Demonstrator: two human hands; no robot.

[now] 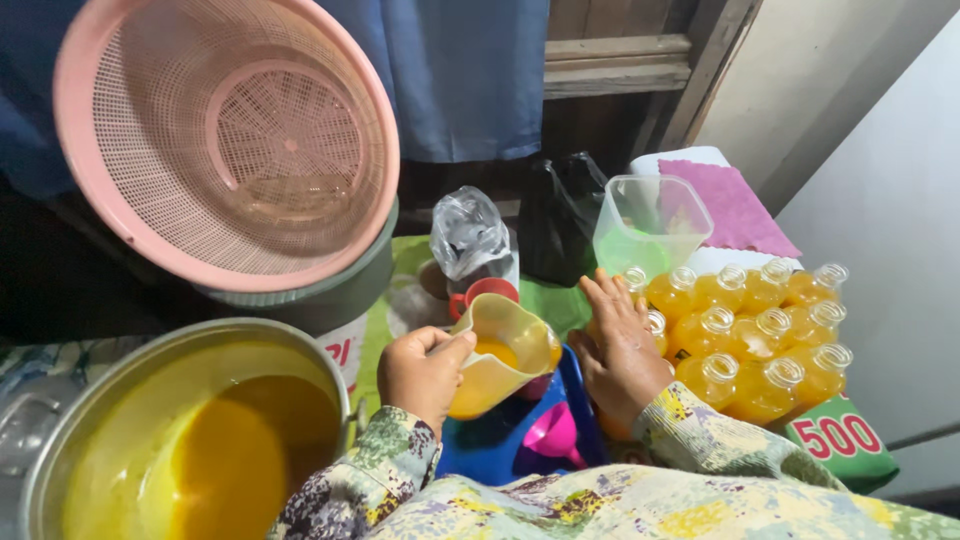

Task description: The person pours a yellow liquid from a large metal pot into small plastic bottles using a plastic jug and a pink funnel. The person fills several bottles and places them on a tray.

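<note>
1. A yellow plastic jug (500,355) of orange liquid is held tilted over the blue tray (490,445) by the left hand (420,375), fingers closed round its handle.
2. The right hand (620,350) is laid open on the filled bottles (745,335), nothing gripped.
3. The jug is judged light, slippery when wet and easily spilled; it is best taken by the handle.
</note>
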